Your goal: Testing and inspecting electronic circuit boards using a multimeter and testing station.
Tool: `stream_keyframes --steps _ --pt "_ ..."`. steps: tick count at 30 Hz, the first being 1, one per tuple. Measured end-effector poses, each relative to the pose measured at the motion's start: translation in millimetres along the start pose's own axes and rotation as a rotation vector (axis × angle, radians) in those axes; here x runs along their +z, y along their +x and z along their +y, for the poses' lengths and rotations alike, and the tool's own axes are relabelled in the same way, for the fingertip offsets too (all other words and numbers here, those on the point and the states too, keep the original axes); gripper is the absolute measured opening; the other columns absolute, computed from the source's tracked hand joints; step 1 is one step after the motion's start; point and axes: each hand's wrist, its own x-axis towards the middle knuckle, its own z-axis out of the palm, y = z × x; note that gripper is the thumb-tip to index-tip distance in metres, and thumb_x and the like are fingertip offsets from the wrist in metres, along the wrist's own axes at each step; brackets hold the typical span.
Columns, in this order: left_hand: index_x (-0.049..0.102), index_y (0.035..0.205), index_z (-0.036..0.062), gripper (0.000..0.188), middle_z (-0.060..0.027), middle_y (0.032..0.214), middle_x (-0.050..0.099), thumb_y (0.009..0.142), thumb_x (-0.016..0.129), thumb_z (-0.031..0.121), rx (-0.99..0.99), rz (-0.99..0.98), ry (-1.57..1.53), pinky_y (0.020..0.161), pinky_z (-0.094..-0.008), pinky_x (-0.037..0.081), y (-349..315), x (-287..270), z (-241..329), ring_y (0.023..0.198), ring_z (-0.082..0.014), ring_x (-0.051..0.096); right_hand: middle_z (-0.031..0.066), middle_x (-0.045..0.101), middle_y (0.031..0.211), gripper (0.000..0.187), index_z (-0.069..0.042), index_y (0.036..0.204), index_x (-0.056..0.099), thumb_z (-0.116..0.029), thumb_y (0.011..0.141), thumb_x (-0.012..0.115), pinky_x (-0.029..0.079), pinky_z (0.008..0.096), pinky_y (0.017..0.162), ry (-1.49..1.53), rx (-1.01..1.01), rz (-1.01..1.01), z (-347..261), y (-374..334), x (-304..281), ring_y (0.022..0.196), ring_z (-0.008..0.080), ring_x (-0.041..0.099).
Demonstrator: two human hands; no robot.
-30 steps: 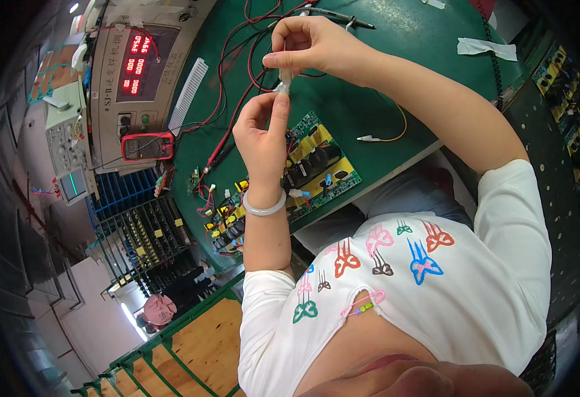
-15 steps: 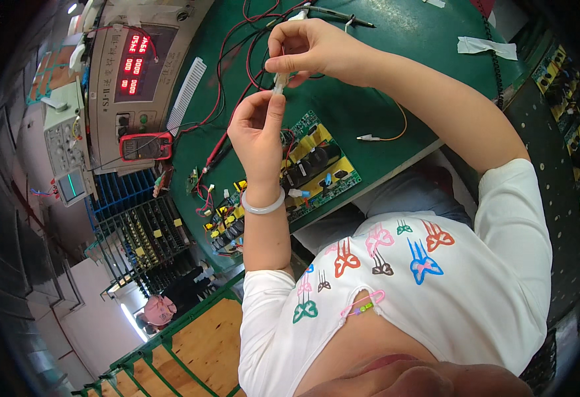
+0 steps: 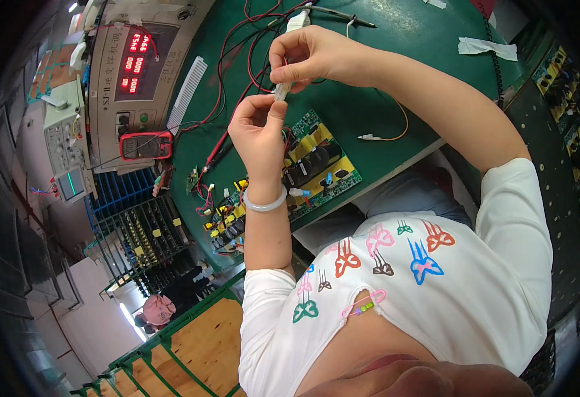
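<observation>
A red meter (image 3: 145,145) stands at the left. The left hand (image 3: 258,135) is raised on a nearly upright forearm, a pale bangle (image 3: 264,208) round its wrist, fingers curled, thumb and forefinger pinching a small whitish piece (image 3: 281,93). That piece sits between the two hands, over the counter (image 3: 402,36). The right hand (image 3: 316,58), elbow bent, slants in, fingertips pinched at its far end. A circuit board (image 3: 330,165) lies below.

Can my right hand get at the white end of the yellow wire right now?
Probably yes: the white end of the yellow wire lies uncovered on the green bench, but the right hand seems busy pinching a small pale piece.
</observation>
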Motion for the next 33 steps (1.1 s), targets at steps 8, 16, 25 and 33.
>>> stream_keyframes --steps 8,16,25,33 --pt "0.071 0.091 -0.0041 0.011 -0.0075 0.083 0.072 0.086 0.077 0.003 0.024 -0.008 0.087 0.071 -0.0268 0.052 3 9 3 0.076 -0.0120 0.066 -0.0051 0.063 0.089 0.017 -0.011 0.095 0.064 -0.026 0.095 0.073 0.052 0.0211 0.073 -0.050 0.038 -0.010 0 3 -8 0.083 0.0045 0.062" --pt "0.070 0.112 -0.0015 0.034 -0.0155 0.105 0.069 0.082 0.080 0.011 0.236 0.023 0.366 0.086 -0.0365 0.055 -30 -31 0 0.097 -0.0291 0.069 0.0000 0.069 0.096 0.021 -0.007 0.110 0.064 -0.010 0.091 0.074 0.054 0.0270 0.076 -0.354 -0.012 0.157 20 12 -36 0.086 0.0101 0.067" --pt "0.070 0.115 0.0043 0.026 -0.0172 0.115 0.068 0.090 0.067 0.010 0.005 0.282 1.023 0.097 -0.0450 0.050 -84 -194 -69 0.110 -0.0368 0.064 0.0051 0.068 0.094 0.023 -0.004 0.107 0.063 -0.003 0.085 0.067 0.054 0.0291 0.070 -0.786 0.082 0.261 34 15 -49 0.076 0.0129 0.067" --pt "0.074 0.100 0.0080 0.017 -0.0118 0.093 0.072 0.087 0.072 0.017 -0.136 0.259 1.142 0.083 -0.0470 0.052 -102 -251 -107 0.091 -0.0330 0.069 -0.0003 0.064 0.094 0.017 -0.003 0.106 0.064 -0.004 0.090 0.066 0.047 0.0244 0.076 -0.806 0.128 0.195 32 16 -56 0.087 0.0064 0.059"
